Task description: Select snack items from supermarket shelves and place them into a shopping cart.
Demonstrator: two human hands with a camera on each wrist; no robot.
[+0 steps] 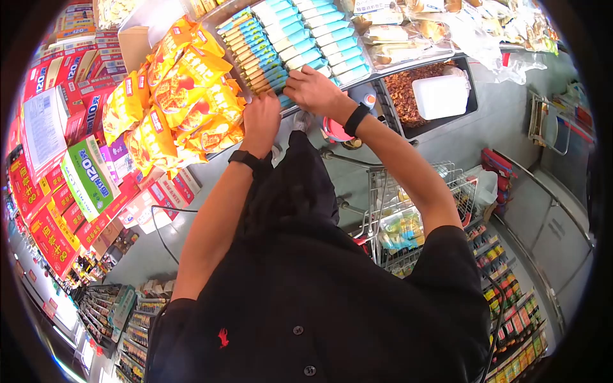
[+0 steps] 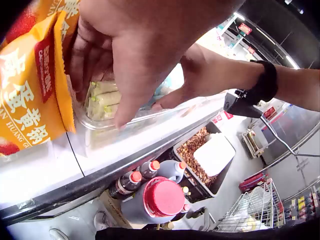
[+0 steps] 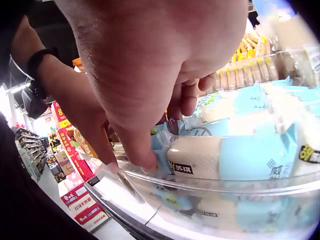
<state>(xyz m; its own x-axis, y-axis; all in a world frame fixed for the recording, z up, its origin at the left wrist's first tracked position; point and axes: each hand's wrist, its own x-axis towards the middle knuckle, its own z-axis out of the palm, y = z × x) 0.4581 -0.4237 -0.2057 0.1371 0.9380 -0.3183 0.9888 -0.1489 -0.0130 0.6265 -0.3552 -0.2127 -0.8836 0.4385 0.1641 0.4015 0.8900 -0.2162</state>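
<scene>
My left hand [image 1: 263,118] is at the front left corner of a clear plastic tray [image 2: 94,124]. In the left wrist view its thumb and curled fingers bracket pale yellow wrapped snack packs [image 2: 104,102] inside the rim. My right hand [image 1: 313,92] reaches over the tray's front edge, close beside the left. Its bent fingers and thumb dip among blue-and-cream wrapped rolls [image 3: 195,155], near a crimped wrapper end in the right wrist view. The palm hides part of its fingertips, and I cannot tell whether they pinch a pack. Rows of blue packs [image 1: 281,29] lie behind.
Orange snack bags [image 1: 185,89] are heaped left of the tray. Bagged breads [image 1: 389,35] lie to the right. Below stand a black crate [image 2: 220,185] with a white container [image 2: 215,155], bottles [image 2: 127,182], a red-lidded jug [image 2: 167,197] and a shopping cart [image 1: 396,223].
</scene>
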